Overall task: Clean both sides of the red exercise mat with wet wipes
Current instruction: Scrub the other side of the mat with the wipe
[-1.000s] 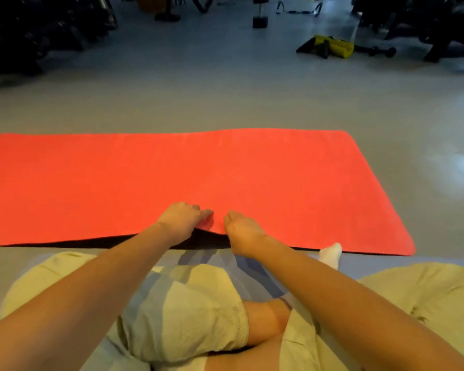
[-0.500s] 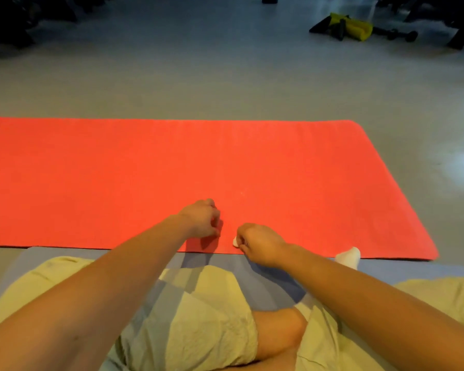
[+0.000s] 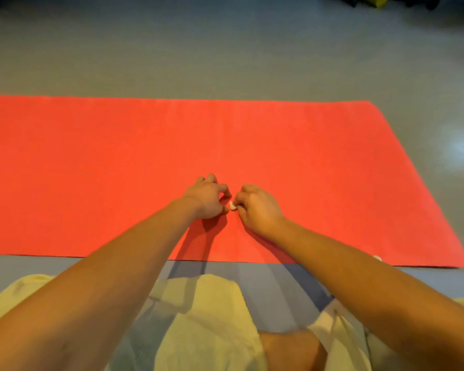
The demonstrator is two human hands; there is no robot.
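Wipe [image 3: 232,205], mostly hidden, is pinched by right hand [image 3: 257,207] on mat [image 3: 91,162]; grip of left hand [image 3: 208,198] unclear.

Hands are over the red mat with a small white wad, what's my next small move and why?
Probably pull the white wad open with the left hand: the right hand pinches it bunched, too small to wipe the flat red mat.
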